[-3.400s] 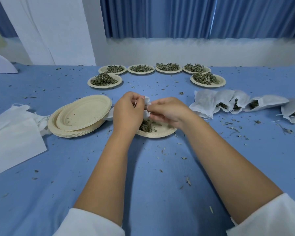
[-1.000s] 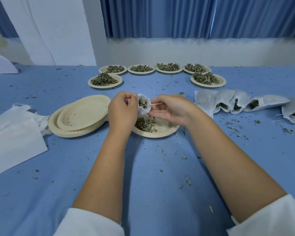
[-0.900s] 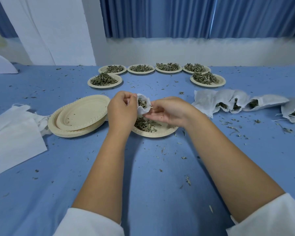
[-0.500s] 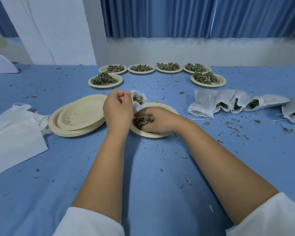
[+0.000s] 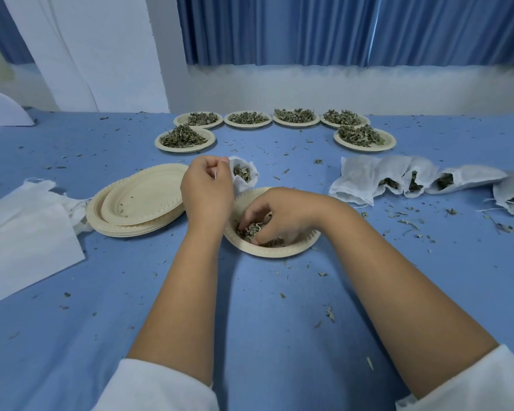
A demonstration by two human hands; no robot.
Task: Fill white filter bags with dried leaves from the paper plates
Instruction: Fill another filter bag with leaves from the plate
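Observation:
My left hand (image 5: 207, 192) holds a white filter bag (image 5: 244, 176) by its rim, mouth open to the right, dried leaves showing inside. Just below it sits a paper plate (image 5: 267, 249) with a small heap of dried leaves (image 5: 251, 231). My right hand (image 5: 282, 216) reaches down into that plate, fingers curled round a clump of the leaves. Several filled filter bags (image 5: 410, 182) lie in a row at the right.
A stack of empty paper plates (image 5: 140, 200) sits left of my left hand. Flat empty filter bags (image 5: 27, 232) lie at the far left. Several plates of dried leaves (image 5: 296, 117) form an arc at the back. Leaf crumbs litter the blue tablecloth (image 5: 264, 307).
My right hand dropped from beside the bag's mouth into the plate and closed on leaves. My left hand with the bag drifted slightly left and up.

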